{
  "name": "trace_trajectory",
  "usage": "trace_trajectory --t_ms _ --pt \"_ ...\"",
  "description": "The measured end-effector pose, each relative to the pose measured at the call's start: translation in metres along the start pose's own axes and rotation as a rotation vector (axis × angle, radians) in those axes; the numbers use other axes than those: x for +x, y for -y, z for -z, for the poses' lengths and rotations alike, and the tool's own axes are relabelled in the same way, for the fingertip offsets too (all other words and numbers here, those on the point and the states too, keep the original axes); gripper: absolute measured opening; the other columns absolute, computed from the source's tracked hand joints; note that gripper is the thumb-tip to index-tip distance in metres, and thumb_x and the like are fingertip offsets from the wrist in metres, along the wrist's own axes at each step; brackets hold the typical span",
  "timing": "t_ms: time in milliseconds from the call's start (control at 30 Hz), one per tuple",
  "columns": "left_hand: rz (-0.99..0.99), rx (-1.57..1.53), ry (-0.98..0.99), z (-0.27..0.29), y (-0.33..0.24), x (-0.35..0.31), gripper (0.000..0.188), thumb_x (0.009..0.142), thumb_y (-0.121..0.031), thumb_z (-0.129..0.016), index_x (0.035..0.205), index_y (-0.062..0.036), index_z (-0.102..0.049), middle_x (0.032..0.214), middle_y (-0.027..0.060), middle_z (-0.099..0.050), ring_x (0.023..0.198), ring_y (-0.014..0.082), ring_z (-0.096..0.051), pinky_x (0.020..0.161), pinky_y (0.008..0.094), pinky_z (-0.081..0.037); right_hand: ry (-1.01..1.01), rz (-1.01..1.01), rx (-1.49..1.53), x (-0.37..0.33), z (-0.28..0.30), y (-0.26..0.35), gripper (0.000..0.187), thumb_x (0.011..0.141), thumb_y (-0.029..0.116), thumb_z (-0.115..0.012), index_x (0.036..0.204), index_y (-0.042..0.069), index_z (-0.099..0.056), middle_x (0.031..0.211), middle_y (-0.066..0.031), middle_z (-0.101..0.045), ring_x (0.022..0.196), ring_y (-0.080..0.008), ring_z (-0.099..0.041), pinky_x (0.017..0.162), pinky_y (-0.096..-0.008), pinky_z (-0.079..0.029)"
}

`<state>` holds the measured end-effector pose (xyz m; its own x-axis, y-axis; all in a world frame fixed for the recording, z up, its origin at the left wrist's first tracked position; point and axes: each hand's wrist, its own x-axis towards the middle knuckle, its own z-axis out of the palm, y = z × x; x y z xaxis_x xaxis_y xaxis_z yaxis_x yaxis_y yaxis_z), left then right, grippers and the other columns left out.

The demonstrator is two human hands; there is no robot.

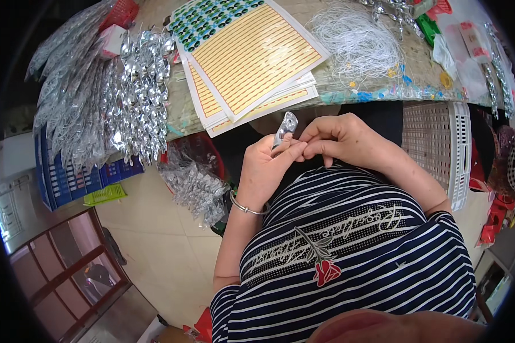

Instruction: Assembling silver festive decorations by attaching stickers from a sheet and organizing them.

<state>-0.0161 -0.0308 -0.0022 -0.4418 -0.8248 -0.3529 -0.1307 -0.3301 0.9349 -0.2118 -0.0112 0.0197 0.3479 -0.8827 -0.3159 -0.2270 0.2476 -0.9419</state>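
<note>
Both hands meet in front of my striped shirt, just below the table's near edge. My left hand (264, 164) is closed around a small, shiny silver piece (286, 127) with a rounded upper end. That piece sticks up past the fingers, and its lower part is hidden in the hand. With its fingertips pinched together, my right hand (339, 138) touches the left fingertips. Whatever it pinches is too small or too covered to make out.
Patterned sticker sheets (257, 57) lie on the table (343, 98), beside a tangle of white string (357, 43). Shiny silver strands (146, 94) hang over the left edge. Below are a bag of silver pieces (194, 191) and, at right, a pale plastic basket (459, 154).
</note>
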Motion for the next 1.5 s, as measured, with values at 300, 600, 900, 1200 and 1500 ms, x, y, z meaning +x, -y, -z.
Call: trace_trajectory --t_ms 300,600,900,1200,1500 --pt "0.070 0.043 0.002 0.005 -0.004 -0.003 0.023 0.094 -0.019 -0.057 0.102 0.0000 -0.065 0.087 0.0042 -0.066 0.058 0.0013 -0.042 0.052 0.0151 -0.033 -0.144 0.090 -0.084 -0.002 0.003 -0.005 0.008 0.085 0.008 -0.066 0.090 0.002 -0.069 0.077 -0.0017 -0.067 0.064 -0.0068 -0.059 0.054 -0.0218 -0.047" --pt "-0.059 0.010 0.012 0.007 0.006 -0.003 0.039 0.098 -0.021 -0.047 0.133 -0.0019 -0.048 0.100 0.0044 -0.064 0.073 0.0044 -0.048 0.060 0.0171 -0.042 -0.390 0.513 -0.339 -0.006 0.014 0.001 0.004 0.087 0.005 -0.061 0.089 0.001 -0.063 0.104 -0.0066 -0.061 0.083 -0.0135 -0.059 0.078 -0.0267 -0.048" --pt "-0.044 -0.016 0.021 0.004 0.006 -0.006 0.043 0.095 -0.011 -0.053 0.137 -0.0031 -0.044 0.098 0.0039 -0.063 0.076 0.0051 -0.051 0.061 0.0187 -0.045 -0.329 0.240 0.004 0.001 -0.002 -0.005 0.006 0.091 0.006 -0.059 0.091 0.000 -0.059 0.089 -0.0038 -0.057 0.075 -0.0088 -0.055 0.066 -0.0217 -0.046" --pt "-0.022 -0.095 -0.053 0.002 0.010 -0.008 0.041 0.092 -0.009 -0.059 0.132 -0.0031 -0.051 0.092 0.0036 -0.064 0.068 0.0055 -0.053 0.058 0.0185 -0.044 -0.476 0.449 -0.353 0.008 -0.004 -0.010 0.006 0.087 0.006 -0.064 0.087 0.001 -0.060 0.079 -0.0029 -0.056 0.067 -0.0097 -0.051 0.060 -0.0224 -0.041" --pt "-0.017 -0.103 -0.044 0.002 0.011 -0.007 0.039 0.091 -0.010 -0.059 0.129 -0.0040 -0.054 0.091 0.0014 -0.063 0.067 0.0042 -0.052 0.057 0.0178 -0.043 -0.488 0.454 -0.344 0.009 -0.003 -0.010 0.006 0.087 0.006 -0.064 0.087 0.000 -0.060 0.079 -0.0029 -0.057 0.067 -0.0093 -0.051 0.060 -0.0220 -0.042"
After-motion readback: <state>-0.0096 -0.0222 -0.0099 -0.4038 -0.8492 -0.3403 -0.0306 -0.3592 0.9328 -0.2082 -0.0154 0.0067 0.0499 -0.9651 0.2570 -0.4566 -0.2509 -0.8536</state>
